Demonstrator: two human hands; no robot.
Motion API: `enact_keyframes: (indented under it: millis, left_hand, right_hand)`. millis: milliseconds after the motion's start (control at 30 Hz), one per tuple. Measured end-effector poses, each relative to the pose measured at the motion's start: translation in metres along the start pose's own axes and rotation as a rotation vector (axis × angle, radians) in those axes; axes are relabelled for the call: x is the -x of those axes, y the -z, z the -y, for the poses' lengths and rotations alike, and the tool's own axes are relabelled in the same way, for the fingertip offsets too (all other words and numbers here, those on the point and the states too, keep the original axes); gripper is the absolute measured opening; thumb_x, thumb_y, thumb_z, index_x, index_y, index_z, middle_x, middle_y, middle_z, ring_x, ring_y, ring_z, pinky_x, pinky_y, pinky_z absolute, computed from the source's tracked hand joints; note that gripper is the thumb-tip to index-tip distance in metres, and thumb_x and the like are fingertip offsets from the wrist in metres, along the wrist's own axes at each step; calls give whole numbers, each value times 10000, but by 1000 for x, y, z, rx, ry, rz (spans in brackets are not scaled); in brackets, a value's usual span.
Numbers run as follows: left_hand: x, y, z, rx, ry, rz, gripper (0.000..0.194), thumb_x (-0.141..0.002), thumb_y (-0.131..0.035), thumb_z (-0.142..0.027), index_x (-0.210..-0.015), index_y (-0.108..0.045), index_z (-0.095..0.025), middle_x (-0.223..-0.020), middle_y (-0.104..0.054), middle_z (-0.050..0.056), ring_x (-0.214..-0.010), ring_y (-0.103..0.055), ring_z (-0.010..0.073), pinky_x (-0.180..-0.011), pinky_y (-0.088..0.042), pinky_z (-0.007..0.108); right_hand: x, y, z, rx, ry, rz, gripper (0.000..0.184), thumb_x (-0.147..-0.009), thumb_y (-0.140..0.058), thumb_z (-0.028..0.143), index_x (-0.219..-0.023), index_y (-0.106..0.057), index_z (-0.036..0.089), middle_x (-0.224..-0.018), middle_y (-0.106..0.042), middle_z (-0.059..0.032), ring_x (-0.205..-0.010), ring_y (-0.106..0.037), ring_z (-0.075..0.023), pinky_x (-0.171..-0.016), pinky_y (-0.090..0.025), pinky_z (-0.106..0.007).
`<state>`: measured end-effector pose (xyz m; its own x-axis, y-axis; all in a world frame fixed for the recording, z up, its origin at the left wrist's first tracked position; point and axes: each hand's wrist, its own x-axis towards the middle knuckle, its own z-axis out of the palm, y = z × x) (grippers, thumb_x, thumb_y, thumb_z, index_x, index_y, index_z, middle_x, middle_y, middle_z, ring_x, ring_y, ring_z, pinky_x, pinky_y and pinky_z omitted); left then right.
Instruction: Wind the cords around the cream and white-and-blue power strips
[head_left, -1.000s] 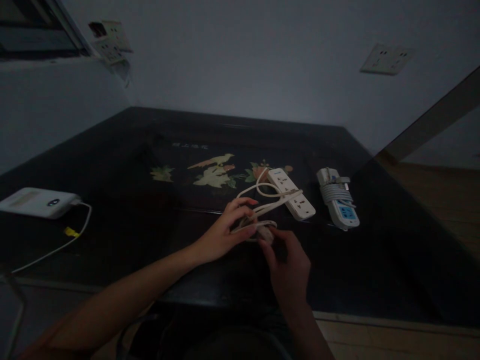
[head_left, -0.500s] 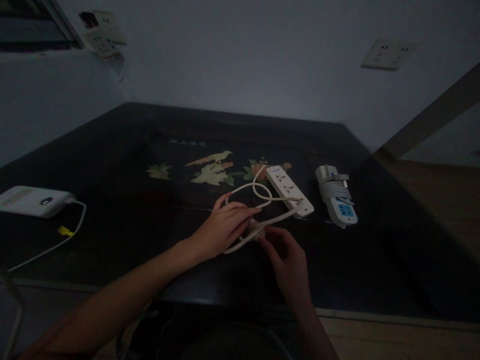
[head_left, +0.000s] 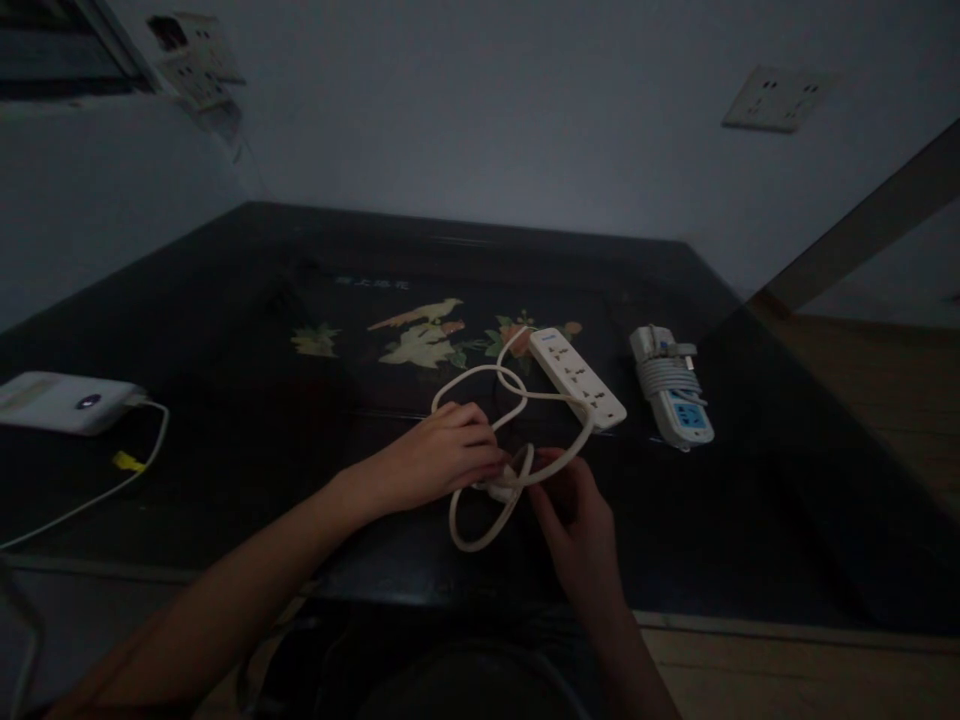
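Note:
A white power strip (head_left: pixel 576 378) lies on the dark table, and its white cord (head_left: pixel 469 372) loops loosely in front of it. My left hand (head_left: pixel 439 455) is closed at the cord's near end, its fingertips on the white plug (head_left: pixel 501 488). Just to the right, my right hand (head_left: pixel 574 510) pinches the cord beside the plug, thumb and fingers together. A small loop of cord stands up between both hands, and another hangs toward the table's front edge. The fingers partly cover the plug, and the dim light blurs its details.
A second power strip (head_left: pixel 671 388) with its grey cord wrapped around it lies to the right. At far left is a white device (head_left: pixel 71 402) with a cable and a yellow tag (head_left: pixel 129 461). Wall sockets (head_left: pixel 776 98) are behind the black table (head_left: pixel 465 240).
The cord loops have shifted left and toward me, and one now droops lower near the front edge. My left hand's fingers have curled in more; the right hand has barely moved.

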<state>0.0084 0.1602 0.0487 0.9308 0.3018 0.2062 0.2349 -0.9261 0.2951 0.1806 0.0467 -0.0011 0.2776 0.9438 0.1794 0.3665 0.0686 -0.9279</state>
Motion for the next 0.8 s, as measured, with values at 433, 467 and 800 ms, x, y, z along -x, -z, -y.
enact_keyframes:
  millis: [433,467,800]
  left_hand:
    - [-3,-12,-6,-48,-16,-47,223,-950,-443,-272,-998,-611,-134,-931,-648,60,-907,-471,198,-770,-416,301]
    - [-3,-13,-6,-37,-21,-58,211,-946,-451,-259,-1001,-611,-133,-935,-650,62,-908,-472,197,-777,-421,299]
    - [-3,-20,-5,76,-84,-250,201,-929,-487,-232,-1046,-606,-120,-965,-682,81,-887,-518,182,-782,-479,287]
  right_hand:
    - [10,14,12,-59,151,120,256,-881,-524,385,-1022,-662,223,-1191,-610,-100,-1107,-569,-255,-926,-459,-386]
    - [11,11,10,-72,108,60,236,-866,-555,386,-996,-660,219,-1136,-631,-98,-1058,-590,-250,-889,-473,-376]
    - [14,1,9,-328,-124,-130,97,-842,-618,299,-874,-642,210,-1001,-666,-48,-964,-621,-189,-817,-491,-301]
